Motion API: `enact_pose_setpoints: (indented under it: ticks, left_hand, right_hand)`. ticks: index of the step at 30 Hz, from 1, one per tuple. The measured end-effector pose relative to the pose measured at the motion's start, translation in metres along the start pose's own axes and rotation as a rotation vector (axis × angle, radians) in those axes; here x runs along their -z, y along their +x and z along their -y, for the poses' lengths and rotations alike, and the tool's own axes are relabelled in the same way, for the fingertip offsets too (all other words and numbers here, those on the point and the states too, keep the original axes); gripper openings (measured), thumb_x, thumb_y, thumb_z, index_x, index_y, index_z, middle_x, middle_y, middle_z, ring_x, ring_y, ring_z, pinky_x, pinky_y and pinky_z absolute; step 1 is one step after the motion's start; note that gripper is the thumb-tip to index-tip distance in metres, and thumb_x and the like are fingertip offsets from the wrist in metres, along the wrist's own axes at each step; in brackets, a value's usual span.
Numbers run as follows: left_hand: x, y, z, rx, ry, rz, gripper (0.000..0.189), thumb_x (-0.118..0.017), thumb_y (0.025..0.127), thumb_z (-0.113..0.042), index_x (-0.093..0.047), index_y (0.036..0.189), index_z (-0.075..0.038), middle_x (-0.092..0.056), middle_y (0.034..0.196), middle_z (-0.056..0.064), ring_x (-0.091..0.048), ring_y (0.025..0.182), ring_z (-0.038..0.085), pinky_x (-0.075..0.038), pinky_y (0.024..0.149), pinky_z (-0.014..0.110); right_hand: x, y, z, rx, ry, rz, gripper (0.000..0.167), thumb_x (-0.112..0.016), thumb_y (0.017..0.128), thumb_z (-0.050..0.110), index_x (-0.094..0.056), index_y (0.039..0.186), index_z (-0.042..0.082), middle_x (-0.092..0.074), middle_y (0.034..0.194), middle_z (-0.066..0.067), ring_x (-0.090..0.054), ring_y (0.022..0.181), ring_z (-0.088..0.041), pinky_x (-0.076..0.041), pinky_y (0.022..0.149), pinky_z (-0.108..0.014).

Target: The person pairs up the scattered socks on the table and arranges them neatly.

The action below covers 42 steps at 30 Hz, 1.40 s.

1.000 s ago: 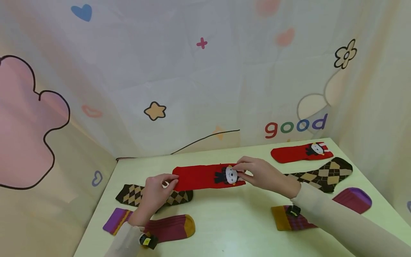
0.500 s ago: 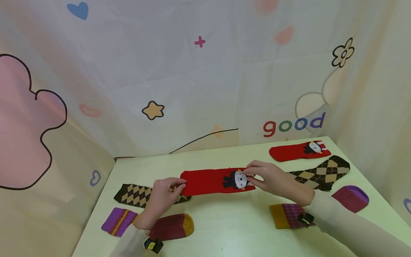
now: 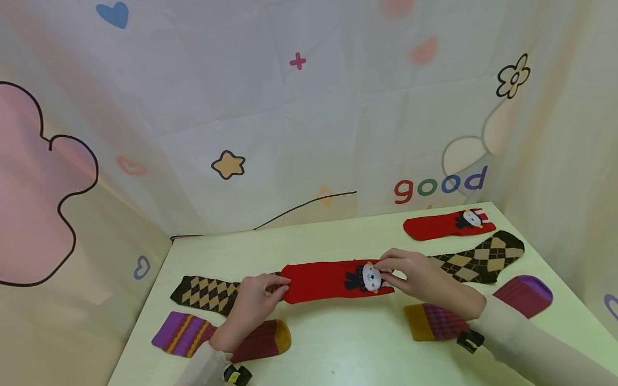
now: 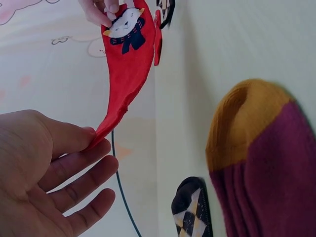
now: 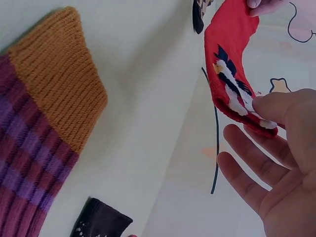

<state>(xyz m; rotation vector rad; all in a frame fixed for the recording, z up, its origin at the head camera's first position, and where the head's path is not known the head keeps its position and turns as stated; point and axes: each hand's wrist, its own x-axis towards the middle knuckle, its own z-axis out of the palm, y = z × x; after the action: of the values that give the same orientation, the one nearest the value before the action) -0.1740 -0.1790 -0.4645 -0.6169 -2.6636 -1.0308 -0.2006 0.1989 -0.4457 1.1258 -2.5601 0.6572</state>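
Note:
A red sock (image 3: 316, 281) with a white animal face and dark scarf is stretched sideways between both hands, held above the table. My left hand (image 3: 256, 300) pinches its plain end between thumb and forefinger; in the left wrist view the other fingers of that left hand (image 4: 64, 177) are loosely spread. At the patterned end, my right hand (image 3: 417, 273) pinches the sock beside the animal face. The right wrist view shows the red sock (image 5: 227, 59) sagging, with the thumb on top of its edge.
A matching red sock (image 3: 429, 228) lies at the table's back right. Argyle socks (image 3: 205, 292) lie behind the left hand and right hand (image 3: 483, 260). Purple-maroon socks with mustard parts lie at front left (image 3: 263, 340) and right (image 3: 523, 295). A printed curtain (image 3: 289, 123) hangs behind the table (image 3: 347, 343).
Both hands have moved to the right and slightly nearer in the head view, carrying the red sock with them. The pinch at each end is kept, and the other socks stay put.

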Motion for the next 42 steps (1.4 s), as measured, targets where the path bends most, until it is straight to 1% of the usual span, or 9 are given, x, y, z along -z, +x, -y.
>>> enact_pose_setpoints:
  ticks: [4,7,9,15,22,30,37,39,42]
  left_hand:
    - [-0.005,-0.003,-0.001,-0.013,0.052,0.000,0.014,-0.081,0.088,-0.007,-0.082,0.101,-0.008,-0.079,0.095,0.005,-0.027,0.046,0.000,-0.030,0.043,0.021]
    - [-0.007,-0.006,-0.002,0.004,0.060,0.014,0.013,-0.081,0.088,-0.009,-0.083,0.102,-0.010,-0.078,0.094,0.003,-0.030,0.048,0.002,-0.030,0.043,0.020]
    - [-0.007,-0.008,-0.003,0.022,0.063,0.028,0.014,-0.081,0.089,-0.010,-0.083,0.102,-0.011,-0.077,0.094,0.002,-0.036,0.053,0.005,-0.033,0.045,0.020]
    - [-0.007,-0.011,-0.007,0.050,0.044,0.063,0.013,-0.080,0.090,-0.010,-0.083,0.102,-0.011,-0.076,0.091,-0.003,-0.055,0.079,0.017,-0.042,0.069,0.030]
    - [-0.011,-0.016,-0.007,0.039,0.038,0.110,0.014,-0.078,0.091,-0.009,-0.082,0.104,-0.009,-0.078,0.098,0.000,-0.066,0.090,0.019,-0.057,0.073,0.036]
    - [-0.019,-0.023,-0.006,-0.025,0.052,0.086,0.012,-0.082,0.088,-0.012,-0.083,0.100,-0.011,-0.077,0.092,-0.002,-0.067,0.093,0.016,-0.056,0.078,0.033]
    - [-0.023,-0.026,-0.004,-0.040,0.095,0.112,0.011,-0.083,0.087,-0.016,-0.083,0.098,-0.013,-0.076,0.089,-0.005,-0.063,0.094,0.015,-0.036,0.081,0.042]
    - [-0.023,-0.027,-0.004,-0.035,0.090,0.126,0.011,-0.083,0.087,-0.016,-0.083,0.098,-0.013,-0.075,0.090,-0.005,-0.062,0.094,0.016,-0.037,0.080,0.042]
    - [-0.024,-0.028,-0.004,-0.034,0.075,0.156,0.012,-0.082,0.088,-0.017,-0.083,0.099,-0.012,-0.075,0.092,-0.005,-0.061,0.093,0.016,-0.045,0.082,0.040]
  right_hand:
    - [0.000,-0.005,0.000,-0.006,0.003,-0.002,0.024,-0.085,0.083,0.006,-0.080,0.106,0.012,-0.071,0.103,0.001,-0.069,0.085,-0.013,-0.060,0.069,-0.027]
    - [0.000,-0.010,0.001,-0.018,0.004,0.005,0.024,-0.085,0.083,0.006,-0.080,0.106,0.013,-0.071,0.101,0.001,-0.070,0.085,-0.014,-0.060,0.070,-0.027]
    - [0.000,-0.013,0.002,-0.024,0.001,0.004,0.023,-0.085,0.083,0.007,-0.080,0.105,0.013,-0.071,0.101,0.002,-0.070,0.084,-0.013,-0.060,0.070,-0.026]
    - [-0.001,-0.020,0.005,-0.047,0.021,0.029,0.023,-0.085,0.084,0.008,-0.080,0.106,0.014,-0.071,0.102,0.002,-0.070,0.084,-0.011,-0.060,0.072,-0.027]
    - [-0.001,-0.027,0.008,-0.051,0.038,0.050,0.021,-0.084,0.085,0.009,-0.080,0.105,0.015,-0.071,0.101,0.003,-0.069,0.083,-0.011,-0.061,0.070,-0.030]
    - [-0.005,-0.034,0.008,-0.034,0.038,0.028,0.021,-0.085,0.083,0.008,-0.080,0.103,0.015,-0.071,0.099,0.005,-0.067,0.081,-0.008,-0.059,0.069,-0.025]
    - [-0.008,-0.039,0.009,-0.037,0.084,0.041,0.019,-0.083,0.085,0.007,-0.080,0.102,0.014,-0.071,0.097,0.004,-0.066,0.079,-0.006,-0.060,0.068,-0.026]
    - [-0.009,-0.041,0.010,-0.050,0.093,0.048,0.018,-0.083,0.085,0.007,-0.080,0.102,0.014,-0.071,0.097,0.004,-0.066,0.080,-0.006,-0.060,0.068,-0.027]
    - [-0.010,-0.044,0.010,-0.061,0.099,0.057,0.017,-0.083,0.086,0.007,-0.080,0.101,0.014,-0.071,0.097,0.005,-0.065,0.079,-0.005,-0.060,0.068,-0.028]
